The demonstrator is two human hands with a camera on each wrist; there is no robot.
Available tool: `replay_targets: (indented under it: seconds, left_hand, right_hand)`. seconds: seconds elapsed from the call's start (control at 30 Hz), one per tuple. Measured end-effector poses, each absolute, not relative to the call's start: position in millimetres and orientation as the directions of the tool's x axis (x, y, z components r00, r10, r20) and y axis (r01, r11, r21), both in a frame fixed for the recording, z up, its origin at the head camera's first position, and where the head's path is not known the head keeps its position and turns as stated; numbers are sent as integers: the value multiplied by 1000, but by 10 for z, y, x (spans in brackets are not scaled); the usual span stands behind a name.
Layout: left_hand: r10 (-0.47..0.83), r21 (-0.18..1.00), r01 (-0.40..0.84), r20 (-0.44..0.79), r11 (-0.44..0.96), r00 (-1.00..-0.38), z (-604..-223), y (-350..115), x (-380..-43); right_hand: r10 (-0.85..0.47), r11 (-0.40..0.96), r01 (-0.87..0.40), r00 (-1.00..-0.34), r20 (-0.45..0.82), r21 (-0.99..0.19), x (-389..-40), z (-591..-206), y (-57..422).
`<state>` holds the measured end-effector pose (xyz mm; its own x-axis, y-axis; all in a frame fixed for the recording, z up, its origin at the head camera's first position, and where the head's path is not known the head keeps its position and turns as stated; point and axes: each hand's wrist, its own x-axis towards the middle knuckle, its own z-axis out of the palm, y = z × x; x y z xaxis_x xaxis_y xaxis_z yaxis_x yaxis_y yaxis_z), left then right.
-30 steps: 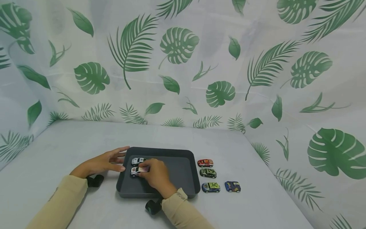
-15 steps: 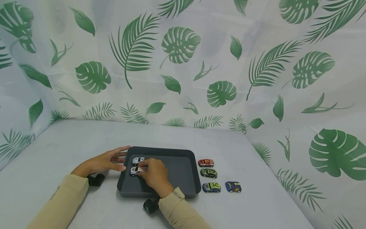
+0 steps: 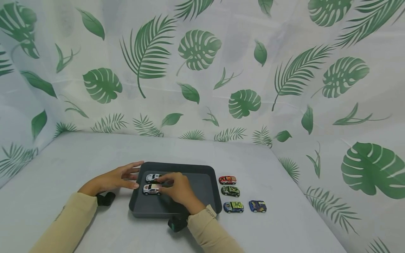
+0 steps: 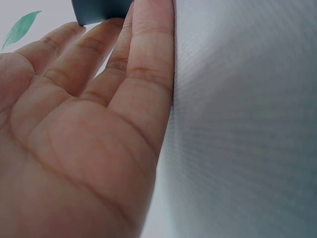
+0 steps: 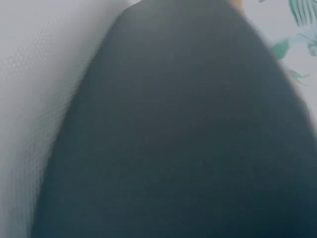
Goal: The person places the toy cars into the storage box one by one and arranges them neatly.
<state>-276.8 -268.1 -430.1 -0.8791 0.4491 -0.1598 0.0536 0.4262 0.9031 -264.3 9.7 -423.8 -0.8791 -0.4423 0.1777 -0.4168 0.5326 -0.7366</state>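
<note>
In the head view a dark grey tray [image 3: 202,191] lies on the table with two toy cars in its left part. A white and dark toy car [image 3: 153,178] sits above a white toy car with a reddish patterned rear [image 3: 151,189]. My right hand [image 3: 180,189] is over the tray, its thumb and forefinger spread at the rear of the lower car. My left hand [image 3: 115,179] rests its extended fingers along the tray's left side. The left wrist view shows that palm [image 4: 84,144], with fingertips at the tray wall [image 4: 101,9].
Right of the tray stand a red toy car [image 3: 227,180], a green camouflage toy car [image 3: 230,191], a blue and yellow toy car [image 3: 233,207] and a dark blue toy car [image 3: 257,206]. A leaf-print cloth [image 3: 202,84] hangs behind the table. The tray's side [image 5: 173,124] fills the right wrist view.
The lower white car has shifted slightly left. My right hand has let go of it and drawn back right, its thumb and forefinger parting. My left hand stays at the tray's side.
</note>
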Motion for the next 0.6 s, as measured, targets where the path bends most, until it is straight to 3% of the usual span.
replay_targets:
  seconds: [0.27, 0.6]
  left_hand:
    - [437, 891, 55, -167, 450, -884, -4300, -2698, -2752]
    - [439, 894, 65, -153, 443, -885, -4297, -2697, -2746]
  right_hand:
    - [-543, 262, -300, -832, 117, -917, -2713, -4214, 280]
    - [-642, 152, -195, -765, 53, -969, -2699, -4133, 512]
